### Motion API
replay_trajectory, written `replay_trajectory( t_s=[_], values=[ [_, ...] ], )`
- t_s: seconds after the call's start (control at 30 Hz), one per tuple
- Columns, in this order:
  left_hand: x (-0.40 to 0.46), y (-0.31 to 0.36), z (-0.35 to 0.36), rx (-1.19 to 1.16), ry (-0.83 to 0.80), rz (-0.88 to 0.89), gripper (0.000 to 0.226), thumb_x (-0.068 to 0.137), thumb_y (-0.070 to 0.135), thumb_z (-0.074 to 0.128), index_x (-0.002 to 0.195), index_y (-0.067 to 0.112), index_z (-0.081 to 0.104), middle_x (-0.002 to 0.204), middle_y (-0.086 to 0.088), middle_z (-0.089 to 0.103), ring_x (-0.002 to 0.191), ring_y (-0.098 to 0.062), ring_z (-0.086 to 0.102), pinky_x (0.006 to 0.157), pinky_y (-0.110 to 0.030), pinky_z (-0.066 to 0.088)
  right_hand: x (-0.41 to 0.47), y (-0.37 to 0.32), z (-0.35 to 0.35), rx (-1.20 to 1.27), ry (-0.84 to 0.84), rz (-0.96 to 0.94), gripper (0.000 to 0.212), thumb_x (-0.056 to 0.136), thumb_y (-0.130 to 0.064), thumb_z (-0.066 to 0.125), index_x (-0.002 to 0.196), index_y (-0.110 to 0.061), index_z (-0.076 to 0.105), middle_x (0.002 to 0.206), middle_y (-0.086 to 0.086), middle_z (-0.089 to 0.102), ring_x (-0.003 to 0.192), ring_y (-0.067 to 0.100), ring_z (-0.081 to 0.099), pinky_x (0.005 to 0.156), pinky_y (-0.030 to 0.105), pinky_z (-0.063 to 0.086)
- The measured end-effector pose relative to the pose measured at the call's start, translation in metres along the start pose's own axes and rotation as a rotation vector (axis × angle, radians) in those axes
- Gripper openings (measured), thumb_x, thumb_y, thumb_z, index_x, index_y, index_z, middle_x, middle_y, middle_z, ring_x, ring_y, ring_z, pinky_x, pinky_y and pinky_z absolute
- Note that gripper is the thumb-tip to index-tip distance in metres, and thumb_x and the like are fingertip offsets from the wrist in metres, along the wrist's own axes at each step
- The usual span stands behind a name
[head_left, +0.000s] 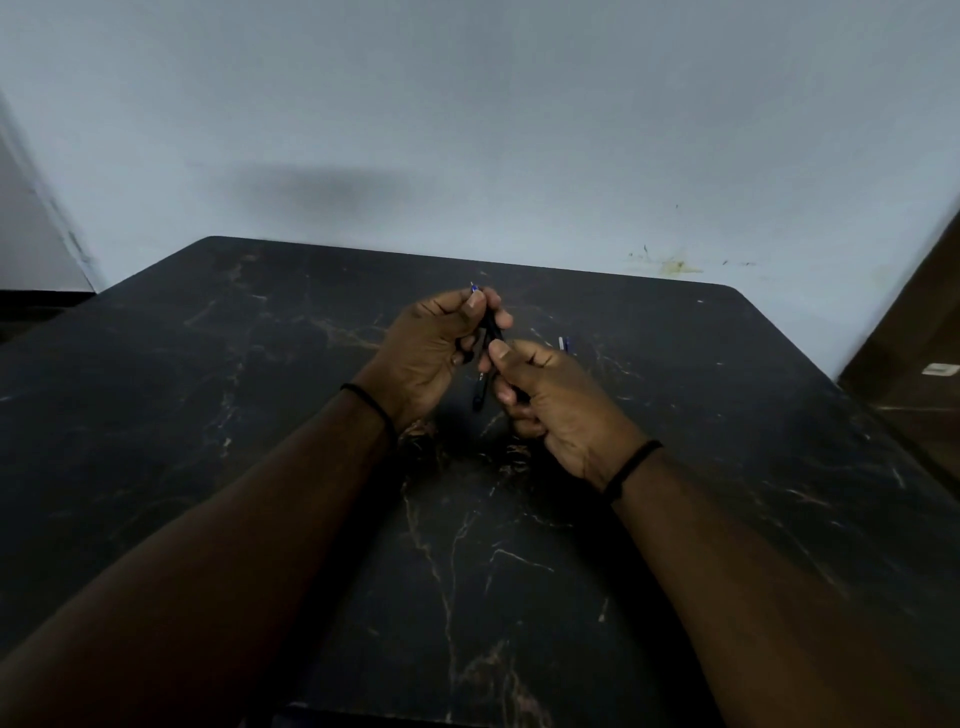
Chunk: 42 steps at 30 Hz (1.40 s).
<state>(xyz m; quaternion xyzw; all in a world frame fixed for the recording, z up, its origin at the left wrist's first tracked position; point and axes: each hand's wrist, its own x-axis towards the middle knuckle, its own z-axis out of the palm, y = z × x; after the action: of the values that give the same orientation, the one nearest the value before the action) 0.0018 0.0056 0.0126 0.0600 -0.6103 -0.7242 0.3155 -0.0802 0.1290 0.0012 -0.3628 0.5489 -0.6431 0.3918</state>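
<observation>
Both my hands meet over the middle of a black marble-patterned table (208, 415). My left hand (431, 348) pinches the upper end of a thin black pen (491, 332), whose small blue-white tip pokes out above the fingers. My right hand (550, 400) grips the same pen lower down, thumb pressed on its barrel. A dark pen-like piece (480, 392) shows just below the hands; whether it lies on the table or belongs to the held pen is unclear. Each wrist wears a black band.
A small white and blue piece (564, 343) lies on the table just right of my hands. A pale wall (467, 130) stands behind the table's far edge. A brown door or cabinet (919, 353) is at the right.
</observation>
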Motion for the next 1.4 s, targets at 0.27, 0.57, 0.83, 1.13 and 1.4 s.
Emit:
replay_trajectory(
  t_s=[0.27, 0.57, 0.83, 1.13, 1.4],
  values=[
    [0.005, -0.003, -0.003, -0.008, 0.158, -0.005, 0.018, 0.076, 0.034, 0.071, 0.083, 0.019, 0.077, 0.084, -0.001, 0.074, 0.061, -0.012, 0.040, 0.063, -0.034, 0.033, 0.002, 0.005, 0.003, -0.094, 0.101, -0.130, 0.032, 0.105, -0.031, 0.046, 0.090, -0.018, 0.071, 0.062, -0.003, 0.055, 0.047, 0.006, 0.037, 0.043, 0.019, 0.028],
    [0.004, -0.004, -0.006, 0.000, 0.190, -0.002, 0.023, 0.073, 0.032, 0.072, 0.086, 0.014, 0.070, 0.075, 0.004, 0.072, 0.051, -0.005, 0.038, 0.046, -0.017, 0.032, 0.000, 0.004, 0.000, -0.144, 0.155, -0.141, 0.018, 0.094, -0.024, 0.068, 0.104, -0.023, 0.054, 0.085, 0.006, 0.071, 0.049, 0.007, 0.052, 0.041, 0.021, 0.039],
    [0.004, -0.001, -0.008, 0.062, 0.200, -0.006, 0.011, 0.091, 0.020, 0.066, 0.080, 0.017, 0.068, 0.080, -0.001, 0.061, 0.055, -0.007, 0.034, 0.049, -0.022, 0.028, 0.002, 0.005, 0.002, -0.267, 0.222, -0.193, 0.023, 0.104, -0.023, 0.051, 0.093, -0.019, 0.070, 0.079, -0.007, 0.068, 0.055, -0.002, 0.050, 0.053, 0.015, 0.041],
    [0.002, -0.002, -0.007, 0.058, 0.140, 0.000, 0.027, 0.073, 0.036, 0.074, 0.085, 0.013, 0.069, 0.078, -0.006, 0.051, 0.055, -0.009, 0.035, 0.048, -0.021, 0.029, 0.000, 0.006, 0.003, -0.182, 0.157, -0.164, 0.014, 0.099, -0.030, 0.060, 0.102, -0.017, 0.063, 0.080, 0.002, 0.070, 0.051, -0.005, 0.052, 0.045, 0.010, 0.038],
    [0.001, -0.001, -0.007, 0.050, 0.150, -0.001, 0.028, 0.070, 0.035, 0.074, 0.085, 0.012, 0.069, 0.076, -0.001, 0.053, 0.055, -0.007, 0.035, 0.050, -0.023, 0.027, 0.002, 0.005, 0.000, -0.229, 0.215, -0.201, 0.006, 0.095, -0.017, 0.066, 0.099, -0.017, 0.062, 0.089, 0.005, 0.068, 0.060, 0.003, 0.057, 0.050, 0.017, 0.044]
  ],
)
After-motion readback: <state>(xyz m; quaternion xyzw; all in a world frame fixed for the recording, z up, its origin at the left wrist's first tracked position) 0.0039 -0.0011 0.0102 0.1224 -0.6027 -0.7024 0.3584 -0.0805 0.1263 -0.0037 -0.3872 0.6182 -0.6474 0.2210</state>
